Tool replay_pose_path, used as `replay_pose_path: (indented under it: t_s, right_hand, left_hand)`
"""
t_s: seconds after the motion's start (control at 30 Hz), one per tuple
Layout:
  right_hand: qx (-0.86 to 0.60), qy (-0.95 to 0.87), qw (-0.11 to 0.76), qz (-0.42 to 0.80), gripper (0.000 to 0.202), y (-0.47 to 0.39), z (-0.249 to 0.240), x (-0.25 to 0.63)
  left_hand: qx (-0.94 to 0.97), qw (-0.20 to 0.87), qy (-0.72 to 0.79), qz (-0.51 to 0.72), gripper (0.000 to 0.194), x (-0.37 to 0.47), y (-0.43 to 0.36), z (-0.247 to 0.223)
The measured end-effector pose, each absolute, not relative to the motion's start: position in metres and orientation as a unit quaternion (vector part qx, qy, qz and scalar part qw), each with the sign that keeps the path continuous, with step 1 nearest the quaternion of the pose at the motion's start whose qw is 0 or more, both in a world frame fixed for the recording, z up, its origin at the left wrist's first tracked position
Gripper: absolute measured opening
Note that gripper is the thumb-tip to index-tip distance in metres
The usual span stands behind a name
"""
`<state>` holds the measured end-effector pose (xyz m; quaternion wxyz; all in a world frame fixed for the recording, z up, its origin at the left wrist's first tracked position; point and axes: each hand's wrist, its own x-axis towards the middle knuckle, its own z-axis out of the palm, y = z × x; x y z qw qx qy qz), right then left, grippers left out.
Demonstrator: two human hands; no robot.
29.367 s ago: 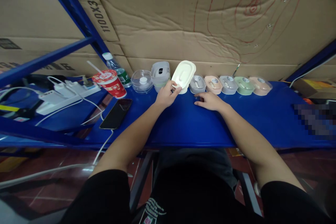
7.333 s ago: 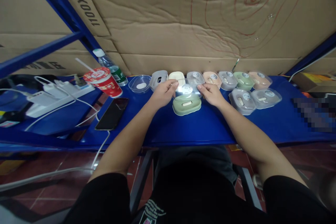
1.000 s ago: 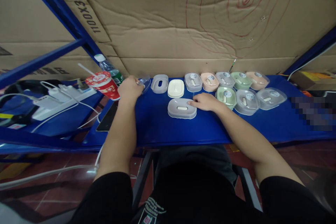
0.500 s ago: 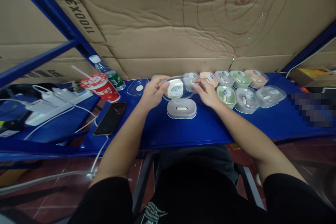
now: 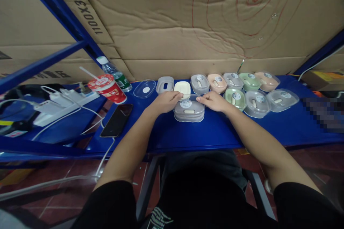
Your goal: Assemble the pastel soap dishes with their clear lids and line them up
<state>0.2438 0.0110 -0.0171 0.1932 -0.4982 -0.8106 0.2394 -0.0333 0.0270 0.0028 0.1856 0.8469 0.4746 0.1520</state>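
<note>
A grey oval plastic box (image 5: 189,117) with a cream piece in its top stands in front of me on the blue table. A clear plastic lid (image 5: 195,104) with a round printed sticker sits over the box; whether it is pressed fully down I cannot tell. My left hand (image 5: 167,101) holds the lid at its left far edge, fingers closed. At the right far edge, my right hand (image 5: 213,101) grips the same lid. Just behind lies a cream rounded part (image 5: 182,87), and left of that a grey part (image 5: 165,85) with a dark slot. Another clear lid (image 5: 145,88) lies farther left.
Several lidded boxes in grey, peach and green, such as this green box (image 5: 235,99), stand in rows at the right. On the left are a red paper cup (image 5: 110,89), a water bottle (image 5: 115,73), a phone (image 5: 116,120) and a power strip (image 5: 66,107). Cardboard (image 5: 161,43) forms the back wall.
Both hands have brought the clear lid down and towards me, from above the cream part onto the grey box. The cream part and slotted grey part behind are now uncovered.
</note>
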Motion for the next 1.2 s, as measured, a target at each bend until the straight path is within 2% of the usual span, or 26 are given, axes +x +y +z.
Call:
replay_pose_path:
  t_s: [0.17,0.37,0.47,0.57,0.67,0.77,0.83,0.93,1.03,1.13,1.2]
  right_hand:
    - [-0.485,-0.833,0.089,0.252,0.08,0.012,-0.017,0.244]
    - [-0.529,-0.827,0.071,0.178,0.075,0.01,-0.012,0.241]
    - [-0.615,-0.775,0.116,0.085,0.062,0.011,-0.008,0.243]
    - [-0.668,-0.713,0.214,0.002,0.045,0.008,-0.002,0.245]
    - [-0.613,-0.738,0.281,0.028,0.04,-0.002,0.005,0.243]
    - [-0.48,-0.829,0.269,0.094,0.04,-0.014,0.006,0.231]
    - [-0.377,-0.892,0.222,0.109,0.039,-0.02,0.005,0.222]
    - [-0.296,-0.935,0.163,0.111,0.031,-0.024,0.005,0.215]
    - [-0.345,-0.925,0.135,0.084,0.026,-0.024,0.011,0.218]
    - [-0.452,-0.884,0.117,0.024,0.04,-0.028,0.019,0.221]
    - [-0.495,-0.858,0.139,0.015,0.044,-0.033,0.022,0.217]
  left_hand:
    - [0.851,0.153,0.501,0.028,0.063,-0.031,0.028,-0.005]
    - [0.839,0.185,0.509,0.047,0.062,-0.028,0.028,-0.007]
    - [0.831,0.266,0.484,0.067,0.057,-0.027,0.027,-0.008]
    - [0.844,0.311,0.434,0.049,0.059,-0.023,0.023,-0.008]
    - [0.861,0.305,0.403,0.053,0.064,-0.019,0.019,-0.008]
    - [0.86,0.318,0.393,0.067,0.06,-0.019,0.021,-0.01]
    - [0.861,0.293,0.409,0.073,0.056,-0.022,0.024,-0.011]
    - [0.862,0.183,0.457,0.116,0.049,-0.026,0.031,-0.012]
    - [0.863,0.118,0.458,0.177,0.041,-0.028,0.034,-0.015]
    - [0.865,0.11,0.448,0.199,0.04,-0.029,0.036,-0.021]
    - [0.865,0.113,0.45,0.188,0.043,-0.029,0.038,-0.027]
